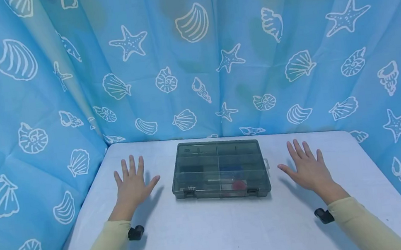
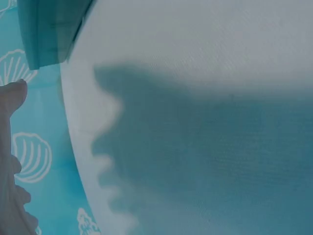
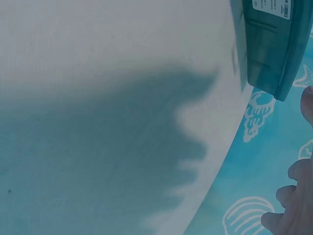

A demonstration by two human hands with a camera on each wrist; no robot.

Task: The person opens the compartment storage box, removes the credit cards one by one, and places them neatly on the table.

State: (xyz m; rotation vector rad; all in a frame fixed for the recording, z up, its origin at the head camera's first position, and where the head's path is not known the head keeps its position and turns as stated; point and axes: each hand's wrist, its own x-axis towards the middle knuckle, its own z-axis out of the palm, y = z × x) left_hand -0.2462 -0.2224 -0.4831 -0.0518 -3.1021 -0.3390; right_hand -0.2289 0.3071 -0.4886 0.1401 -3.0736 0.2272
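A shallow rectangular box (image 1: 197, 163) of smoky grey-green see-through plastic lies lid-down-shut on the white table (image 1: 206, 237), straight ahead at twelve o'clock. Divider lines show through its lid; two dark latches (image 1: 252, 191) line its six o'clock edge, and a reddish shape (image 1: 239, 185) glows inside toward five. The left hand (image 1: 131, 187), at nine o'clock, and right hand (image 1: 309, 170), at three, hold nothing, fingers spread wide, apart from the box.

From the near side, the head view looks forward and down; both wrist views, closer, face the table (image 1: 217, 231), sharing the box (image 1: 218, 162).
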